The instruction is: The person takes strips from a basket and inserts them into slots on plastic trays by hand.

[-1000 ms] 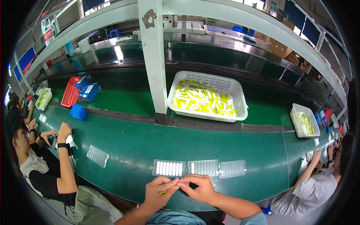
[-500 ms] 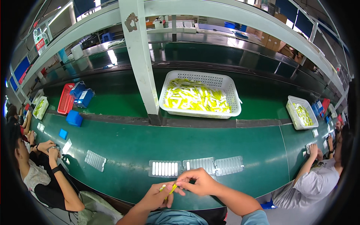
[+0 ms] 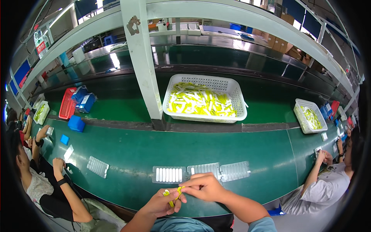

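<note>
Slim yellow-and-white strips (image 3: 166, 193) are held in my left hand (image 3: 158, 203), its fingers curled round them. My right hand (image 3: 208, 187) pinches the upper end of a yellow strip (image 3: 179, 192) that the left fingers also hold. Just beyond my hands lies a transparent ribbed plastic tray (image 3: 155, 174) with several white sticks (image 3: 169, 174) lined up in its slots. To its right is a second transparent tray (image 3: 210, 168), partly hidden behind my right hand, with a white piece at its left end. A third transparent tray (image 3: 235, 171) adjoins it.
A white basket (image 3: 205, 118) heaped with yellow-and-white strips stands beyond the green work surface (image 3: 247, 146), beside a white post (image 3: 142, 69). Farther left are another tray (image 3: 98, 167), a blue block (image 3: 76, 123) and a red basket (image 3: 67, 103). People work at both sides.
The strip between my hands has turned more upright and looks bent. My hands stay nearly in place. At the left, a person's hands have moved apart, one reaching farther away.
</note>
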The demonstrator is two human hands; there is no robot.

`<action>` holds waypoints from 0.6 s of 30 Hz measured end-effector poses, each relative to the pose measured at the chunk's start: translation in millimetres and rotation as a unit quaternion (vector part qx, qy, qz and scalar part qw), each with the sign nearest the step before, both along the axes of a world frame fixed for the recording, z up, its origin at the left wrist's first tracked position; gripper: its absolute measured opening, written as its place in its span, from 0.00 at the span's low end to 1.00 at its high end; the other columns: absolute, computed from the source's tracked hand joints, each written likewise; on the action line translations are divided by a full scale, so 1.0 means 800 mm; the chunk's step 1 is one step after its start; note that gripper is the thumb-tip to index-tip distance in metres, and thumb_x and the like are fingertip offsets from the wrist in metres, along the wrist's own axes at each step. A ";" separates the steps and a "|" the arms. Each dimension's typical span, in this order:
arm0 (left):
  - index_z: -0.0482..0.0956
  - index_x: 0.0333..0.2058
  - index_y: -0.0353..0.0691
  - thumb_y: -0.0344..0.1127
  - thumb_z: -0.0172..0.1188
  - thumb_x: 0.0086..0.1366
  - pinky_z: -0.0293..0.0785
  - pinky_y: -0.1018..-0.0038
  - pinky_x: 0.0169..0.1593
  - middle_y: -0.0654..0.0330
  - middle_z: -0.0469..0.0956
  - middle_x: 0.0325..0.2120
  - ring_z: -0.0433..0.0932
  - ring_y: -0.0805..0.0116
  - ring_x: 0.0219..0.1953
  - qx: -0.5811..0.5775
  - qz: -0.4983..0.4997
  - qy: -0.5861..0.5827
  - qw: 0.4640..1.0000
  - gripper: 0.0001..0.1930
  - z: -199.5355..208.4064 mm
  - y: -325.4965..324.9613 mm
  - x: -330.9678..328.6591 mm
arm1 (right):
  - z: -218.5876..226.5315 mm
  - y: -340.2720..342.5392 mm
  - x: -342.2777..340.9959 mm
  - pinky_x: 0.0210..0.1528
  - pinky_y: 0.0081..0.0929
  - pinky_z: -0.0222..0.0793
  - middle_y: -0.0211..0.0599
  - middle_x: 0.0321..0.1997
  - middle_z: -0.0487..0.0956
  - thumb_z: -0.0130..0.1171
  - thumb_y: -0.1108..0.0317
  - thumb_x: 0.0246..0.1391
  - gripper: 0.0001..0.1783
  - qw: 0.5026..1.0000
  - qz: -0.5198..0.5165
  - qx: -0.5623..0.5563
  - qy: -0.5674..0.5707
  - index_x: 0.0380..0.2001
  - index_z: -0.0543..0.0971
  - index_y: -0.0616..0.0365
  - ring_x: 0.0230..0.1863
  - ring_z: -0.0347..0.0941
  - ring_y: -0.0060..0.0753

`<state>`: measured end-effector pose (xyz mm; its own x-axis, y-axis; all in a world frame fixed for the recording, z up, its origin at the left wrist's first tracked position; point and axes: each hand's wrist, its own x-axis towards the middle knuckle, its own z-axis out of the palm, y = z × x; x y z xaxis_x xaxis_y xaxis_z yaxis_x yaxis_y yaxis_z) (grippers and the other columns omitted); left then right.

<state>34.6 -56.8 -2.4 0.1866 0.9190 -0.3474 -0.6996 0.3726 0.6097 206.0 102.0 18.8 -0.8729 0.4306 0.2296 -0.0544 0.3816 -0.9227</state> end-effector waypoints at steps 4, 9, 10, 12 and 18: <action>0.68 0.61 0.29 0.39 0.50 0.77 0.63 0.82 0.16 0.52 0.80 0.37 0.74 0.71 0.22 -0.025 0.051 -0.035 0.998 0.22 -0.008 -0.003 -0.002 | 0.027 0.035 0.009 0.24 0.24 0.60 0.31 0.19 0.77 0.71 0.74 0.51 0.06 0.977 -0.202 0.037 0.062 0.34 0.89 0.57 0.20 0.66 0.21; 0.61 0.66 0.30 0.36 0.47 0.77 0.64 0.81 0.18 0.52 0.78 0.39 0.75 0.70 0.24 -0.062 0.067 -0.075 0.993 0.24 -0.011 0.007 -0.014 | 0.030 0.061 0.026 0.27 0.30 0.62 0.23 0.22 0.72 0.73 0.63 0.48 0.08 0.885 -0.102 0.454 -0.033 0.34 0.89 0.47 0.24 0.68 0.30; 0.61 0.66 0.30 0.36 0.47 0.77 0.64 0.81 0.18 0.52 0.78 0.39 0.75 0.70 0.24 -0.059 0.062 -0.076 0.993 0.24 -0.008 0.011 -0.016 | 0.021 0.062 0.027 0.27 0.30 0.62 0.23 0.22 0.72 0.73 0.63 0.48 0.08 0.882 -0.106 0.457 -0.036 0.34 0.89 0.47 0.24 0.68 0.30; 0.62 0.66 0.32 0.35 0.46 0.78 0.64 0.80 0.18 0.53 0.78 0.39 0.74 0.70 0.24 -0.070 0.087 -0.082 0.990 0.23 0.007 0.023 -0.021 | -0.004 0.066 0.030 0.31 0.30 0.62 0.22 0.24 0.69 0.71 0.56 0.50 0.11 0.865 -0.022 0.495 -0.076 0.37 0.88 0.44 0.28 0.69 0.28; 0.61 0.67 0.35 0.41 0.52 0.76 0.63 0.79 0.19 0.58 0.79 0.35 0.72 0.73 0.23 -0.052 0.057 -0.014 0.997 0.27 0.038 0.077 -0.040 | 0.004 0.060 0.040 0.41 0.32 0.66 0.29 0.36 0.76 0.72 0.49 0.47 0.22 0.894 0.000 0.425 -0.146 0.45 0.87 0.44 0.40 0.72 0.33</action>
